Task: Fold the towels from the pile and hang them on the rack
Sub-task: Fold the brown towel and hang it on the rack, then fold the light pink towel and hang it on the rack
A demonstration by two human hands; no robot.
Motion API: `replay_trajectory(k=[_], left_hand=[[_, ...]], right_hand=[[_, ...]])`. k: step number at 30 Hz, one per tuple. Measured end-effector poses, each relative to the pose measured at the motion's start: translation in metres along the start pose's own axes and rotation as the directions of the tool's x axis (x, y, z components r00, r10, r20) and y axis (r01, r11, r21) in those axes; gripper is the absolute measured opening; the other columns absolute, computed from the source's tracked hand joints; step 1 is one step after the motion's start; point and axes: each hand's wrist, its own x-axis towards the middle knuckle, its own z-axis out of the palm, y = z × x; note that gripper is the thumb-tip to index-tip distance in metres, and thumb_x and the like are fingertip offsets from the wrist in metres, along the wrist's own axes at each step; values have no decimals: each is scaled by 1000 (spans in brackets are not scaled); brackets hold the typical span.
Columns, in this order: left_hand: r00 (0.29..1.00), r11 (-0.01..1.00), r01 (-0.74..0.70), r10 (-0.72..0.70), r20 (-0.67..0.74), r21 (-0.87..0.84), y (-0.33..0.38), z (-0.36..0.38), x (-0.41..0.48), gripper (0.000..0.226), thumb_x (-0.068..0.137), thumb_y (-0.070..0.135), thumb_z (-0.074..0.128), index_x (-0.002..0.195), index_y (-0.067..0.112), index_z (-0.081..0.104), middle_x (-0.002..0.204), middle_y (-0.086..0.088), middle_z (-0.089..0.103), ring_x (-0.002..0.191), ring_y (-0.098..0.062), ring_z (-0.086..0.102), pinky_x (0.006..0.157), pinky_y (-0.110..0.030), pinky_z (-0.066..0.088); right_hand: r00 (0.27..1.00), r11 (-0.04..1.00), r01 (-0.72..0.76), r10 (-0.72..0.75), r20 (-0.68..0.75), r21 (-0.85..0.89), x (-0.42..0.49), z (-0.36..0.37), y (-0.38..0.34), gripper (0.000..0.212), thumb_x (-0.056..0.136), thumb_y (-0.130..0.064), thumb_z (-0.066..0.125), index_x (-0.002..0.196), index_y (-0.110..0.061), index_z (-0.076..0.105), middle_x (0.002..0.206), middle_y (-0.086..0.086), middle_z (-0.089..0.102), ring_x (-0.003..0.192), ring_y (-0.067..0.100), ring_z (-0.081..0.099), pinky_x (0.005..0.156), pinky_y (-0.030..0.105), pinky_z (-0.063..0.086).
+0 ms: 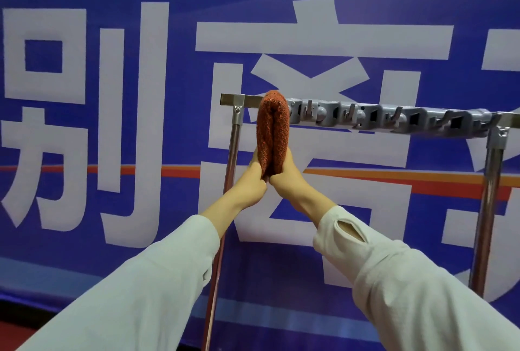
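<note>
A folded rust-orange towel point(273, 128) hangs over the top bar of a metal rack point(491, 181), near the bar's left end. My left hand point(253, 179) grips the towel's lower left edge. From the other side, my right hand point(287, 176) grips its lower right edge. The two hands meet under the towel's bottom end. Both arms wear long white sleeves. The pile of towels is out of view.
A grey strip of hooks and clips point(394, 120) runs along the rack's top bar to the right of the towel. A steel post point(232, 153) stands just left of my hands. A blue banner with large white characters point(112, 125) fills the background.
</note>
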Motion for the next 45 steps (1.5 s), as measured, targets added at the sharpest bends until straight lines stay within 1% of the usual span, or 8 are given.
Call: replay_trajectory(k=[9, 14, 22, 26, 33, 35, 38, 45], left_hand=[[990, 990, 72, -85, 110, 118, -8, 1, -15, 91, 89, -16, 34, 150, 33, -11, 161, -4, 9, 146, -24, 19, 118, -42, 23], [977, 967, 170, -190, 94, 188, -8, 7, -31, 85, 90, -11, 36, 152, 29, -7, 159, -8, 15, 141, -27, 29, 112, -39, 34], [917, 938, 322, -342, 204, 129, 10, 40, -96, 69, 92, -6, 41, 152, 15, 15, 159, -6, 19, 142, -25, 28, 112, -40, 35], [900, 932, 362, -349, 263, -4, 41, 57, -143, 63, 93, -6, 48, 148, 12, 27, 152, -8, 32, 134, -23, 40, 94, -30, 45], [903, 928, 351, -299, 307, -128, 90, 103, -207, 60, 90, -3, 57, 144, 12, 35, 146, -9, 40, 126, -20, 45, 91, -32, 48], [900, 919, 363, -302, 316, -157, 94, 116, -221, 58, 90, -3, 57, 143, 12, 38, 144, -9, 42, 119, -18, 49, 91, -33, 49], [890, 905, 392, -327, 319, -166, 86, 139, -240, 56, 90, -3, 55, 142, 11, 40, 142, -8, 44, 116, -17, 49, 93, -35, 49], [814, 827, 542, -473, 338, -149, 22, 197, -265, 53, 90, -5, 51, 140, 10, 42, 140, -9, 46, 109, -17, 51, 85, -32, 48]], right_hand=[[971, 963, -135, 175, 165, -232, -24, -7, 4, 96, 89, 13, 38, 149, -28, -25, 159, 16, 17, 143, 32, 27, 110, 43, 34], [958, 953, -183, 228, 174, -243, -48, -22, 1, 98, 87, 16, 39, 151, -31, -18, 154, 19, 26, 135, 33, 40, 97, 36, 46], [919, 909, -306, 360, 163, -285, -133, -56, 7, 79, 91, 5, 45, 155, -21, 8, 153, 12, 32, 132, 30, 44, 103, 40, 47], [911, 910, -356, 389, 138, -213, -188, -83, 7, 72, 93, 3, 45, 154, -19, 16, 157, 11, 27, 135, 24, 40, 98, 31, 44], [891, 894, -439, 446, 83, -88, -271, -118, 8, 65, 92, -1, 53, 150, -15, 29, 151, 9, 37, 129, 22, 45, 71, 21, 43], [889, 892, -446, 451, 80, -70, -288, -124, 15, 63, 91, -1, 53, 149, -14, 31, 150, 8, 38, 131, 21, 44, 77, 23, 42], [884, 886, -461, 463, 56, -47, -306, -128, 32, 60, 92, 0, 52, 147, -13, 34, 148, 7, 42, 126, 20, 47, 84, 27, 40], [853, 855, -512, 518, 70, -80, -332, -107, 110, 57, 91, -1, 54, 145, -13, 38, 142, 9, 46, 100, 15, 53, 68, 19, 42]])
